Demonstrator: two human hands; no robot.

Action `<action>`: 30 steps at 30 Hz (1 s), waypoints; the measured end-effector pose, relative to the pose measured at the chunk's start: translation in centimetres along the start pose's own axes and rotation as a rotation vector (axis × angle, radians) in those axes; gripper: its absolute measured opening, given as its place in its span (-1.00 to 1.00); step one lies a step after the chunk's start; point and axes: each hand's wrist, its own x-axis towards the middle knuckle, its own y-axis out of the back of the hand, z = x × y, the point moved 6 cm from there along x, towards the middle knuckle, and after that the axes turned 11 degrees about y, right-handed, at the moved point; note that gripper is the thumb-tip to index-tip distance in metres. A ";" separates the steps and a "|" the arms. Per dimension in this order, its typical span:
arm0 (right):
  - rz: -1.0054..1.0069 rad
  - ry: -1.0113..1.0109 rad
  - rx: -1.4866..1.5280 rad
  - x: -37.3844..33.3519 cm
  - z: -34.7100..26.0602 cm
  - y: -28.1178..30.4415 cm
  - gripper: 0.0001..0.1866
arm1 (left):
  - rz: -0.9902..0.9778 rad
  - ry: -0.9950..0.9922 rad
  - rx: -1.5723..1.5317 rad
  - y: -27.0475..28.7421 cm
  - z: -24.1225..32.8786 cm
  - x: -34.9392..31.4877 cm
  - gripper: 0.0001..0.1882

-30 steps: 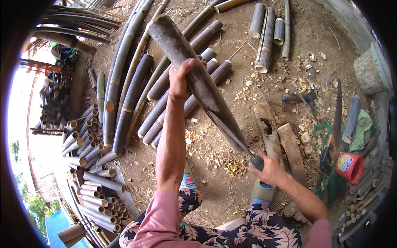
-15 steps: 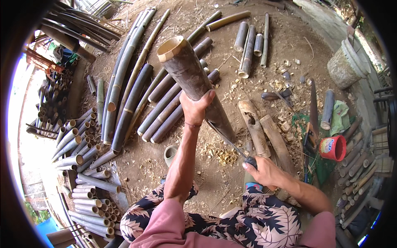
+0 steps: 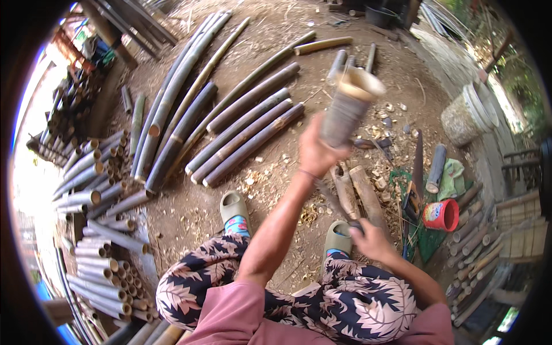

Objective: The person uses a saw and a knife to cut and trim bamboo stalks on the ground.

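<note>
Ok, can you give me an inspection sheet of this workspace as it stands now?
Surface: earth floor, littered with pale chips.
Job's things: a hollow bamboo section, raised and blurred; a bladed tool with a dark handle.
Clutter: handsaw, red container and green cloth at right; dark bamboo poles ahead, lying on the ground.
Hands: left hand grips the bamboo section; right hand grips the tool's handle.
Cables: nothing seen.
Surroundings: stacked bamboo tubes at left; a large, stained pale bucket at far right.
</note>
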 end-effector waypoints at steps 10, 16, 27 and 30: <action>-0.304 -0.029 -0.331 6.2 6.5 -7.2 -0.55 | -0.251 -0.242 0.200 -8.0 1.1 -8.2 -0.12; 0.137 0.391 0.197 3.4 2.6 -10.4 -0.56 | 0.134 -0.230 0.152 -5.1 0.9 -6.7 -0.16; -0.418 -0.140 0.159 5.9 10.7 -10.7 -0.59 | -0.253 -0.208 0.248 -7.4 0.6 -7.6 -0.12; -0.421 -0.135 0.037 6.6 18.5 -13.0 -0.56 | -0.314 -0.232 0.220 -9.0 1.8 -8.0 -0.12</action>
